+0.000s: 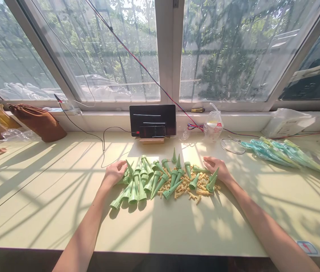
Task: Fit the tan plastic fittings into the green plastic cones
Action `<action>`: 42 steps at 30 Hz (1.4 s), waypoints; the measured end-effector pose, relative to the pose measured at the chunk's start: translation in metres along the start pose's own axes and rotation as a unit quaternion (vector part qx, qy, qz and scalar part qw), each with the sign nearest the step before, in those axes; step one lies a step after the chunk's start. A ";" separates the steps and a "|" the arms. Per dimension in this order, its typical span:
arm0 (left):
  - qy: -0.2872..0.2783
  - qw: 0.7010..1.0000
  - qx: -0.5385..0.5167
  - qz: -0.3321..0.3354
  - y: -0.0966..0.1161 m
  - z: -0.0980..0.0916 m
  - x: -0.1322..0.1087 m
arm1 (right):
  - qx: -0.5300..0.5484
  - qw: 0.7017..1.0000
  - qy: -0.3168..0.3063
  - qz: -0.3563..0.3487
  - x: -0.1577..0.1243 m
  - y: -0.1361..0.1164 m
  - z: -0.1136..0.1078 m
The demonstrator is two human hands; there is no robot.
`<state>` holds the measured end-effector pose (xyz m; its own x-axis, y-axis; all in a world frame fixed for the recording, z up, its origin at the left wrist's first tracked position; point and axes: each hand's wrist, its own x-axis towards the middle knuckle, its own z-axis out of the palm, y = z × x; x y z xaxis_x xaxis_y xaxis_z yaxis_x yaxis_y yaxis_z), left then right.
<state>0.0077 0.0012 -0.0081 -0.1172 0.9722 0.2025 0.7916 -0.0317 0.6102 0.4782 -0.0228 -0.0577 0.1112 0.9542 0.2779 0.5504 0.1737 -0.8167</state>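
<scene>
A heap of pale green plastic cone-shaped spikes [138, 185] lies at the middle of the table. Mixed in on its right side are many small yellow plastic pieces [189, 190], and several darker green spikes [173, 177] rest among them. At the heap's left end, my left hand [115, 172] is beside the spikes, its fingers extended and partly hidden behind them. My right hand [218, 166] curves around the right end with fingers apart, close to a tilted green spike [212, 181]. Neither hand visibly grasps a piece.
A black tablet [152, 113] with a phone [152, 132] before it stands at the back. Bagged teal and green items [275, 151] lie to the right, a brown drawstring pouch [39, 122] to the left. A plastic bag [213, 124] and cables run along the window ledge.
</scene>
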 end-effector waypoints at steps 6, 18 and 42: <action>-0.008 1.000 0.008 0.000 0.003 -0.002 -0.001 | -0.011 1.000 -0.003 -0.016 0.000 0.005 0.000; -0.002 1.000 0.003 -0.005 0.011 -0.003 -0.004 | -0.020 1.000 -0.011 -0.007 0.000 0.001 -0.002; -0.008 0.999 0.025 0.026 -0.004 0.002 0.001 | -0.009 1.000 -0.013 -0.005 0.001 0.006 0.000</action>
<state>0.0055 0.0026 -0.0119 -0.0672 0.9730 0.2206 0.8253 -0.0701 0.5603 0.4813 -0.0210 -0.0627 0.0842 0.9585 0.2723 0.5665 0.1788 -0.8045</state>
